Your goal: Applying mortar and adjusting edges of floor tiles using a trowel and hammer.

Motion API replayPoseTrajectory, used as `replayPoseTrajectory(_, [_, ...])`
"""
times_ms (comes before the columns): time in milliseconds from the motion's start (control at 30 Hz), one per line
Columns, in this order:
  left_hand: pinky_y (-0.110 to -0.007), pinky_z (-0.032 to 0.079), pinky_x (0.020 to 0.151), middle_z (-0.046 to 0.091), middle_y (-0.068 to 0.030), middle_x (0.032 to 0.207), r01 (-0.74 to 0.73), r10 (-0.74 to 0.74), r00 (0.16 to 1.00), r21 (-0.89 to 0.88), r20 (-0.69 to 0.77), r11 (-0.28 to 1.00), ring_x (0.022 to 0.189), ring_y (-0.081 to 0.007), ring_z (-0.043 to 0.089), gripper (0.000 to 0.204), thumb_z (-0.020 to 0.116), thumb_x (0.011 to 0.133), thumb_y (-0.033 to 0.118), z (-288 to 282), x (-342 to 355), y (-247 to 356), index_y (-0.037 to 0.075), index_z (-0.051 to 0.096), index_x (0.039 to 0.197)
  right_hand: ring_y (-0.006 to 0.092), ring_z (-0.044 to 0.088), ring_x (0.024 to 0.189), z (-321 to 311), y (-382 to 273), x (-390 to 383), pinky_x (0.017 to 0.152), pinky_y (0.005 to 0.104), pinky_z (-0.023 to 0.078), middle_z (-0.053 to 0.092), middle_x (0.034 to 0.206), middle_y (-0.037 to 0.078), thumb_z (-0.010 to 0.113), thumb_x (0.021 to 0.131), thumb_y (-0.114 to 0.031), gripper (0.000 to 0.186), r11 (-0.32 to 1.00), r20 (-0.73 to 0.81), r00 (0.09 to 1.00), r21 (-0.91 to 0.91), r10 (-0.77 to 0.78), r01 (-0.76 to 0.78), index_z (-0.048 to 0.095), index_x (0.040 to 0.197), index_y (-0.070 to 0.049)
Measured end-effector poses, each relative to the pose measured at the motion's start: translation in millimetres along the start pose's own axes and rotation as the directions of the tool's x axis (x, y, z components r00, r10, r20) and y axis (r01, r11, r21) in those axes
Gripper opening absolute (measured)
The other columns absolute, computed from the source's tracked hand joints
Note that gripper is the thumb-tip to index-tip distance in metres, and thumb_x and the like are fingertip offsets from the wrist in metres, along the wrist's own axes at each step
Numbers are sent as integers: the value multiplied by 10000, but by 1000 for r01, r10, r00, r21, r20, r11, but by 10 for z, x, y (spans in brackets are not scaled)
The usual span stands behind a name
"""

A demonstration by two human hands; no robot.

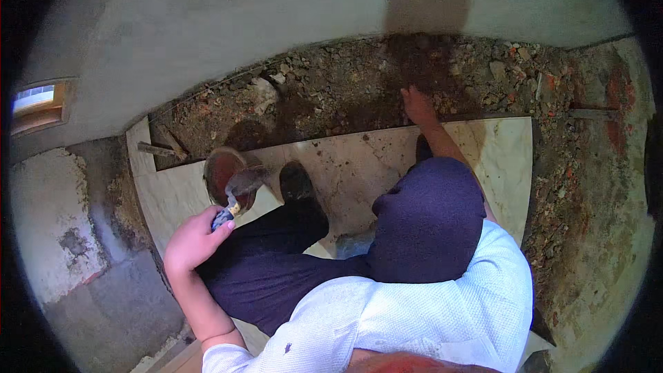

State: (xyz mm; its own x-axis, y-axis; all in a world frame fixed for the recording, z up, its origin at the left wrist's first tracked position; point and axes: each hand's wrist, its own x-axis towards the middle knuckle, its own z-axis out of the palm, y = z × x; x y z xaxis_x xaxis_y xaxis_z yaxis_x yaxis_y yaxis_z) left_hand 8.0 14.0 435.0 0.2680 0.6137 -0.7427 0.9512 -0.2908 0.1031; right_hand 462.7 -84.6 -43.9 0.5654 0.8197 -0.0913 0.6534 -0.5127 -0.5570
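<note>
Meanwhile left hand (192,240) grip pinches a trowel (235,193); right hand (416,105) spread on rubble (331,90).

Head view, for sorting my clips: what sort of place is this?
Likely a room having its floor tiled: marble-look tiles beside rubble, and a trowel in the left hand.

Cream marble-veined tile (359,159), brown-and-reddish rubble (331,90), grey plastered wall (242,14), dark navy trousers (276,262), white textured shirt (428,318).

Dim, bluish cast; head shadow on wall; fisheye edges dark.
</note>
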Motion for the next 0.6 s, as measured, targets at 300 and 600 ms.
replayPoseTrajectory(300, [-476, 514, 811, 690, -237, 956, 11, -11, 1000, -23, 2, 1000, 920, -423, 663, 471, 620, 920, 423, 53, -59, -113, 36, 617, 1188, 439, 665, 775, -606, -459, -193, 647, 522, 523, 658, 822, 247, 470, 1039, -417, 451, 975, 10, 999, 216, 49, -50, 571, 983, 19])
replayPoseTrajectory(600, [-482, 507, 795, 689, -230, 953, -1, 1, 1000, 3, -6, 1000, 915, -427, 656, 452, 622, 917, 415, 19, -60, -61, 45, 619, 1175, 466, 646, 902, -496, 117, -211, 764, 510, 530, 660, 920, 277, 437, 1034, -461, 501, 975, 90, 982, -168, 163, -147, 596, 1086, 11])
